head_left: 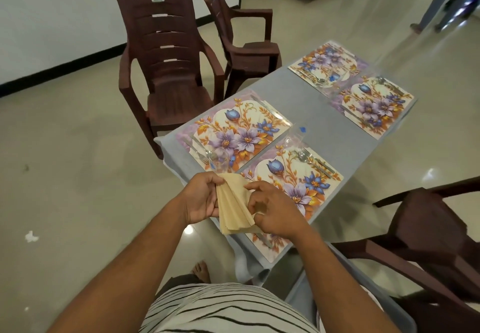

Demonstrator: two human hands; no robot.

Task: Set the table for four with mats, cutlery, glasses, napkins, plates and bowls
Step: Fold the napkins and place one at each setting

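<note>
bare cloth strip [322, 122] between mats, glasses [220, 161] at corners

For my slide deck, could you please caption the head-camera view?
Both hands fan a stack of napkins over a table with four floral mats.

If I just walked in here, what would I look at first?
Probably the four bright flowery mats on the grey table, already laid with shiny cutlery. Then, right up close, the left hand and right hand holding a fanned stack of tan napkins. Two dark brown chairs stand beyond the table.
</note>
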